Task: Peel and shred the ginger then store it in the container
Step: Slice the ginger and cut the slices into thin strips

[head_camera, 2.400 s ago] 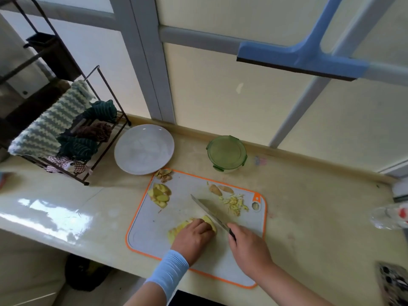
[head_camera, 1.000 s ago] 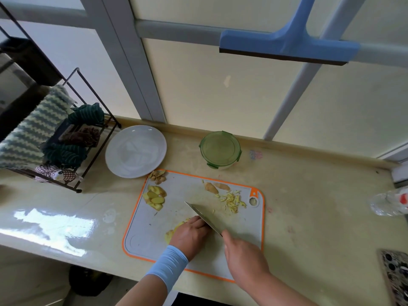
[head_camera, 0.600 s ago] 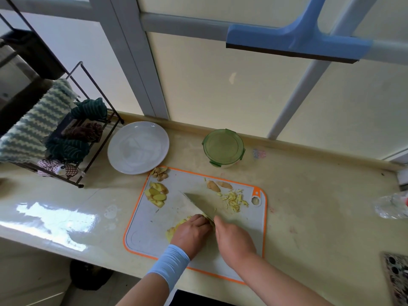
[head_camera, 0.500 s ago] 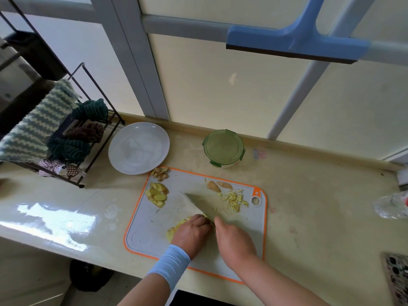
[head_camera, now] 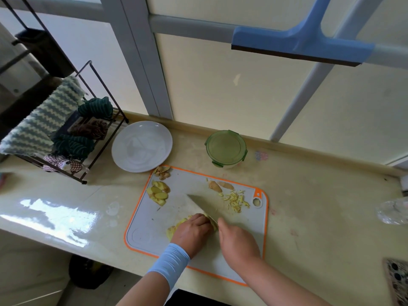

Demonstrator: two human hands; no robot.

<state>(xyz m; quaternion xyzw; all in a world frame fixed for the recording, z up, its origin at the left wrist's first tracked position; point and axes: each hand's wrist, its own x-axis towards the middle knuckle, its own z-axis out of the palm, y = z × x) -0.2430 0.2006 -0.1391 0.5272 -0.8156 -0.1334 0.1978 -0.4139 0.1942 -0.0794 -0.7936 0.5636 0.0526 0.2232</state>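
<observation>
Frosted window panes and a pale, glossy table (head_camera: 309, 206) frame a kitchen job that looks partway through: a person cuts ginger on an orange-rimmed cutting board (head_camera: 152, 226) at the table's near edge. The left grip (head_camera: 191, 230), its wrist in a light blue sleeve, is curled knuckles-up over the ginger (head_camera: 176, 227) and pins it to the board. Only yellow flesh shows past its left and far edges.

The piece appears to lie with its long axis running from near left to far right. Its right end meets the knife (head_camera: 198, 203) just beside the left knuckles. The right grip (head_camera: 237, 241) is closed around the knife's handle, which is hidden inside the fist. From there the blade slants toward the far left, crossing the ginger's long axis.

That crossing is what the coming cut would turn on. The uncut length lies left of the blade, under the left grip, so that grip would likely have to back away leftward as slices come off.

A small heap of shreds (head_camera: 235, 199) lies at the far right of the board, slices (head_camera: 159, 192) at the far left, and peelings (head_camera: 163, 171) at the far-left corner. The container (head_camera: 225, 149) stands on the table just beyond the board, to the right of a white plate (head_camera: 141, 146). Its green lid is on, and whether anything is inside cannot be told.
</observation>
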